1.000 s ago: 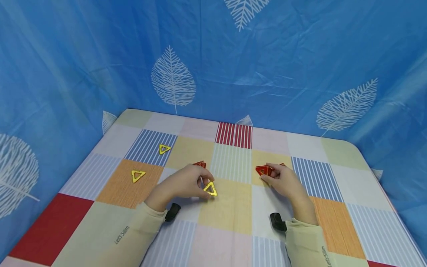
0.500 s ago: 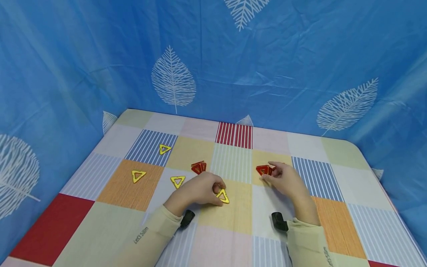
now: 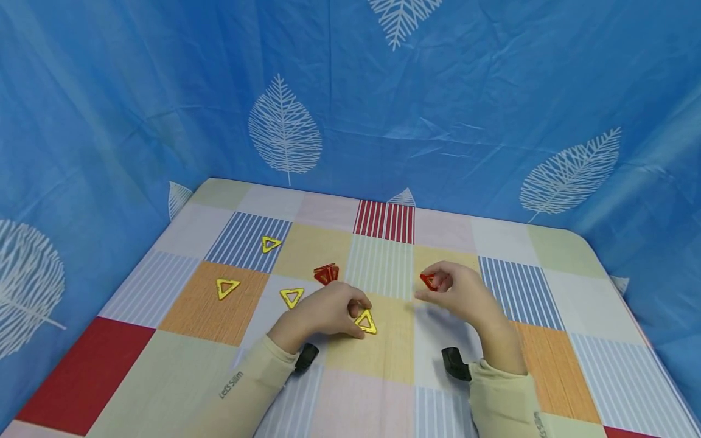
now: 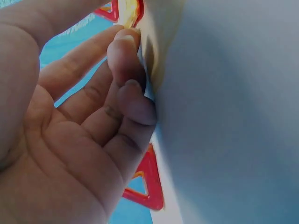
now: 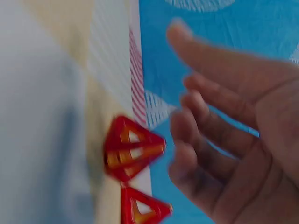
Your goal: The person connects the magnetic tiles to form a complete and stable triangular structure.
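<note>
My left hand (image 3: 331,309) pinches a yellow triangle magnetic tile (image 3: 372,326) by its edges, low at the middle of the table. Beside that wrist lies another yellow triangle tile (image 3: 292,298). Just beyond the hand stands a red pyramid of tiles (image 3: 325,274), partly hidden by the fingers in the left wrist view. My right hand (image 3: 465,292) hovers with fingers loosely bent and the thumb apart, holding nothing. Close to it are a red pyramid (image 5: 133,149) and a second red tile piece (image 5: 145,210); in the right wrist view a gap separates them from the fingers.
Two more yellow triangle tiles lie at the left, one on the orange square (image 3: 227,289), one on the blue striped square (image 3: 269,244). A patchwork cloth (image 3: 378,401) covers the table. A blue leaf-printed curtain (image 3: 460,109) hangs behind and at both sides.
My left hand has moved right and nearer with the yellow tile, uncovering the red pyramid and a yellow tile. My right hand has let go of the red pyramid and drawn its thumb away.
</note>
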A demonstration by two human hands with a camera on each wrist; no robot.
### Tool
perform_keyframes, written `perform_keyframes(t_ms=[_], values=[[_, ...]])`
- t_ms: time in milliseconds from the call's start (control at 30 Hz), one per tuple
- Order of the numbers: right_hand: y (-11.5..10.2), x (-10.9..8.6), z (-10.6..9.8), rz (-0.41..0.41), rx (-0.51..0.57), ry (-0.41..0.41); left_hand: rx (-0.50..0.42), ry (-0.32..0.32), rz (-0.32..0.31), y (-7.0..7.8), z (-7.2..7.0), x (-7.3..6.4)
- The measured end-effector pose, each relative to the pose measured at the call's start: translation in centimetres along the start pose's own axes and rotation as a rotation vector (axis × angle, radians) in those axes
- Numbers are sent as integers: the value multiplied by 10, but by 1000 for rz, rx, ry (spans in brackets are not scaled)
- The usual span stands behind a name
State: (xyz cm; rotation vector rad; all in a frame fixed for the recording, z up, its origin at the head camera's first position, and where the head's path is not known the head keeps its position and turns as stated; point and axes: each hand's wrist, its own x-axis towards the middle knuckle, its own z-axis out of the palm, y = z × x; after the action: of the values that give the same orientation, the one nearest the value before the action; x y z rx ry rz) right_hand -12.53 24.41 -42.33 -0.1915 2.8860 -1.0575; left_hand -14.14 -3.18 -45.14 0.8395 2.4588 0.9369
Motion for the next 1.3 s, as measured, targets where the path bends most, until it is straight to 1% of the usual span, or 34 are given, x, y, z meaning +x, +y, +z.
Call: perform_keyframes(t_ms=[67, 133, 200, 267, 333, 433, 500, 667, 733, 800, 867, 900, 967, 1100, 1133, 1200, 1300], values=[[-4, 2, 7, -48, 70, -71, -22, -2, 0, -2, -6, -3], [-7, 4, 14, -83, 127, -141, -53, -4, 7, -5, -15, -6], [-10, 5, 22, -99, 168, -203, -93, -2, 27, -9, -26, -11], [-13, 6, 29, -115, 183, -247, -118, 7, 49, -16, -38, -15], [-16, 6, 35, -124, 195, -278, -142, 32, 51, -23, -48, -20], [-21, 7, 44, -137, 203, -312, -178, 82, 17, -34, -61, -27], [-24, 7, 49, -151, 202, -330, -205, 114, -8, -40, -68, -31], [-29, 8, 58, -187, 212, -374, -244, 174, -43, -58, -82, -42], [-30, 8, 60, -191, 210, -381, -255, 188, -74, -67, -86, -46], [-31, 7, 62, -195, 197, -382, -265, 189, -127, -75, -88, -49], [-31, 7, 63, -200, 175, -380, -278, 173, -182, -81, -88, -52], [-32, 7, 64, -204, 164, -378, -300, 160, -210, -84, -88, -53], [-32, 7, 65, -213, 147, -376, -323, 144, -253, -88, -87, -55], [-31, 8, 66, -227, 130, -371, -380, 134, -321, -92, -84, -58], [-32, 8, 66, -231, 129, -369, -366, 137, -328, -92, -84, -58], [-32, 9, 67, -239, 126, -366, -385, 139, -359, -92, -83, -60], [-32, 9, 67, -232, 124, -365, -411, 144, -398, -92, -82, -61]])
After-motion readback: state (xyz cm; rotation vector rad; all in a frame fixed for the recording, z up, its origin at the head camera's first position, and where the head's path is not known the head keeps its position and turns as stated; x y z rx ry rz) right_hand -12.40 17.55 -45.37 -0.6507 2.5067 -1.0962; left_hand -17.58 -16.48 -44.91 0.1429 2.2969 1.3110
